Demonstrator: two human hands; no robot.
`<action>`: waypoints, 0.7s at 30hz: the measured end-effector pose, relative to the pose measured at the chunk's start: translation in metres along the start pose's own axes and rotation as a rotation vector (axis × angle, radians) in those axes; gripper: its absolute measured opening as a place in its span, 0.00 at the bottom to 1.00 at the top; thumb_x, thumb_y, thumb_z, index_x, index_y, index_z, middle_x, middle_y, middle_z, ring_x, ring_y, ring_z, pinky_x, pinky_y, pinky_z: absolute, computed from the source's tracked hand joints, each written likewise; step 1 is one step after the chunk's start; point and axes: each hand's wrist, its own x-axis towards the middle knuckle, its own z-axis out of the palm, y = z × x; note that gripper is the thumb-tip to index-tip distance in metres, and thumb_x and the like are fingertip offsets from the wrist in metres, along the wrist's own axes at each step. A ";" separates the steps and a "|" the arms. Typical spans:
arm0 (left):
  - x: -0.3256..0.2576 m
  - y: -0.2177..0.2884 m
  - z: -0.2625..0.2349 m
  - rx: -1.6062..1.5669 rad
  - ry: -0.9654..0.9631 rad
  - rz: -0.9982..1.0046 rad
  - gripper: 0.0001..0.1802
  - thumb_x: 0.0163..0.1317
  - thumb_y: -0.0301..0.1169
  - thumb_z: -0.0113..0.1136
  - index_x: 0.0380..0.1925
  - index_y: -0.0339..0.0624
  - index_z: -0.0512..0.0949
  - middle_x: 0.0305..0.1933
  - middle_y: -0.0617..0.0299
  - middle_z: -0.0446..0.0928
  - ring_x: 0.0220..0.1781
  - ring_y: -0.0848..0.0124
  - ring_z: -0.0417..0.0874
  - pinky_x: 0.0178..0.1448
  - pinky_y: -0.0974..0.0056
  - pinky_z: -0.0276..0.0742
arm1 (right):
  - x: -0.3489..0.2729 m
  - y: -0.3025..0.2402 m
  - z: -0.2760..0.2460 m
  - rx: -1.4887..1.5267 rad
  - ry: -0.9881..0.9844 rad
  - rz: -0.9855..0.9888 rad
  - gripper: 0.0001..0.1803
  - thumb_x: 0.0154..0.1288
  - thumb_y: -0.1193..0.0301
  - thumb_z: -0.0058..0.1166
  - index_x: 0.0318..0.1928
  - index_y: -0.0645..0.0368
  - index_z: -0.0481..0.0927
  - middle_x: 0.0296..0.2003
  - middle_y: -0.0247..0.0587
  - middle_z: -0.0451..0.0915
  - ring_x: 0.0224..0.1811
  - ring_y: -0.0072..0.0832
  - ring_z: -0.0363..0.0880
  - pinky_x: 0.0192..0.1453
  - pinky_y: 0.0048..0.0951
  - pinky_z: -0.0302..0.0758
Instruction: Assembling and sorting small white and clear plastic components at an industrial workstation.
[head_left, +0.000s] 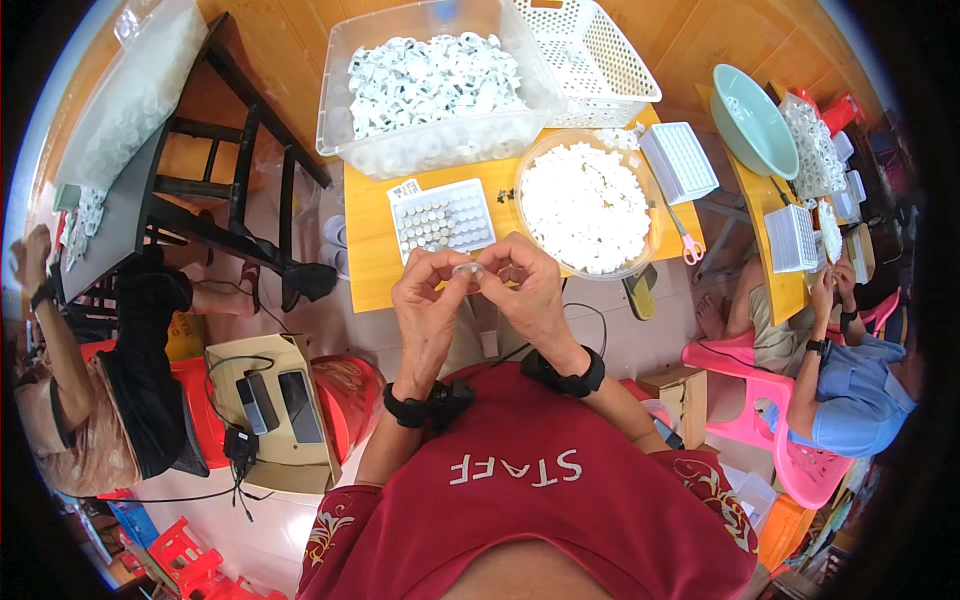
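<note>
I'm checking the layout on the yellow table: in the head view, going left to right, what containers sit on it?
Clear bin of white parts → small white tray with grid holes → round clear bowl of white pieces → white gridded box.

Small clear round cap (468, 270) pinched above the yellow table (372, 262)

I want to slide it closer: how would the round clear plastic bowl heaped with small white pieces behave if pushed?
The round clear plastic bowl probably slides easily on the smooth yellow tabletop. Its thin wall may flex. Heaped small white pieces could spill over the rim if jolted.
</note>
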 end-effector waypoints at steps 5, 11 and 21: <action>-0.001 -0.001 -0.002 -0.036 -0.007 0.001 0.06 0.54 0.16 0.56 0.32 0.33 0.76 0.35 0.65 0.70 0.39 0.75 0.75 0.44 0.68 0.79 | 0.000 0.006 0.001 0.082 -0.004 -0.049 0.04 0.51 0.83 0.52 0.29 0.65 0.74 0.27 0.34 0.73 0.29 0.18 0.75 0.30 0.18 0.73; -0.002 0.004 0.000 -0.030 -0.042 0.010 0.05 0.54 0.17 0.56 0.32 0.34 0.77 0.34 0.65 0.70 0.38 0.76 0.75 0.44 0.69 0.78 | -0.001 0.002 -0.003 0.259 -0.031 0.087 0.04 0.51 0.85 0.51 0.28 0.65 0.73 0.28 0.31 0.72 0.30 0.16 0.74 0.31 0.18 0.74; -0.005 -0.001 0.001 -0.033 -0.011 -0.030 0.06 0.54 0.17 0.57 0.33 0.34 0.77 0.34 0.65 0.69 0.37 0.76 0.76 0.43 0.70 0.78 | -0.008 0.009 0.002 0.238 0.041 0.028 0.03 0.53 0.85 0.50 0.28 0.65 0.72 0.27 0.31 0.71 0.28 0.14 0.73 0.30 0.17 0.74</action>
